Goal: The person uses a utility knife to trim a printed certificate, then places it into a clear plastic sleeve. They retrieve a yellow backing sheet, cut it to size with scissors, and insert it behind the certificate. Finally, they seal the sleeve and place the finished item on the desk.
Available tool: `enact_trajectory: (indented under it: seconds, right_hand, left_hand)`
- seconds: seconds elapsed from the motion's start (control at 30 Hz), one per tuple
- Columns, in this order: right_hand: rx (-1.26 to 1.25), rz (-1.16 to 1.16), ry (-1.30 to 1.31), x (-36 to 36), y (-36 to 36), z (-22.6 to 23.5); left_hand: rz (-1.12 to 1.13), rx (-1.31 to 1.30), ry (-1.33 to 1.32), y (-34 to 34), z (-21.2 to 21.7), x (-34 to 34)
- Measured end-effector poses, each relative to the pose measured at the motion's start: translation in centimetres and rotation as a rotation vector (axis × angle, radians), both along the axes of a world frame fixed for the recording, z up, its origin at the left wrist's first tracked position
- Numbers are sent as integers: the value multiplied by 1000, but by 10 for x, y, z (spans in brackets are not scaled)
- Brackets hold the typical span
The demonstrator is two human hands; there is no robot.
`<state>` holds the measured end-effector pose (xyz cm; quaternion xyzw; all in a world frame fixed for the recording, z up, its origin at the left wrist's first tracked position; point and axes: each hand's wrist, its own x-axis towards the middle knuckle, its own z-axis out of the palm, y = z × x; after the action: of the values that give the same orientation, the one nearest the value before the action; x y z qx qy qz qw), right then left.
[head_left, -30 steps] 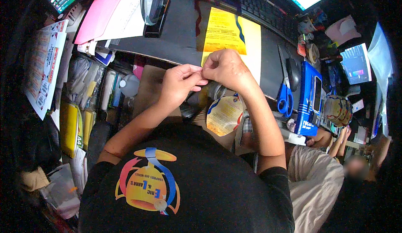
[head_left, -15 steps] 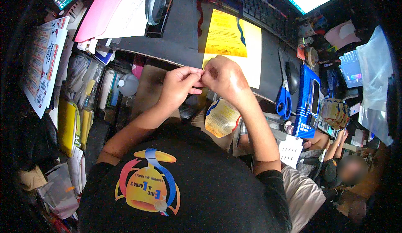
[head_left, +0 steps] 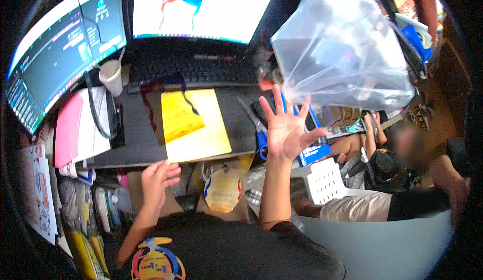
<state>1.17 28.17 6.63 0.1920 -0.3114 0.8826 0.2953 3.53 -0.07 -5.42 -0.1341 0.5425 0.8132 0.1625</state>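
Note:
My right hand (head_left: pixel 288 134) is raised with the palm showing and fingers spread, holding nothing. Its fingertips are just below a clear plastic bag (head_left: pixel 342 54), and I cannot tell if they touch it. By the desk's front edge, my left hand (head_left: pixel 158 179) has its fingers loosely stretched out, with nothing visible in them. Beyond it a bright yellow sheet (head_left: pixel 214 142) lies on the black desk (head_left: pixel 133 144). A see-through film with printed red and blue ribbons overlaps that sheet. Below the edge shows a yellowish octagonal printed piece (head_left: pixel 223 192).
Blue-handled scissors (head_left: pixel 261 142) and a blue paper pack (head_left: pixel 314 149) are right of the sheet. A keyboard (head_left: pixel 181 70), white cup (head_left: pixel 110 76), pink folder (head_left: pixel 70 129) and two monitors stand farther back. A white slatted plastic item (head_left: pixel 327 182) and other people are to the right.
My hands have come apart from their shared pinch. The right rose to the right and spread its fingers; the left loosened. The view has swung up and right, showing the monitors and bag.

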Motion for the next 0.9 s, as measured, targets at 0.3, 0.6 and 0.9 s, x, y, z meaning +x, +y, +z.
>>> enact_trajectory:
  seconds: [0.3, 0.6, 0.9]
  right_hand:
    - [302, -622, 203, -10, -19, 88]
    - [1662, -936, -273, -139, -6, 326]
    - [1642, -427, 275, -21, -96, 62]
  left_hand:
    - [-1, 39, 40, -2, -6, 3]
    - [6, 11, 42, 0, -4, 5]
    - [-31, 19, 66, -3, -16, 3]
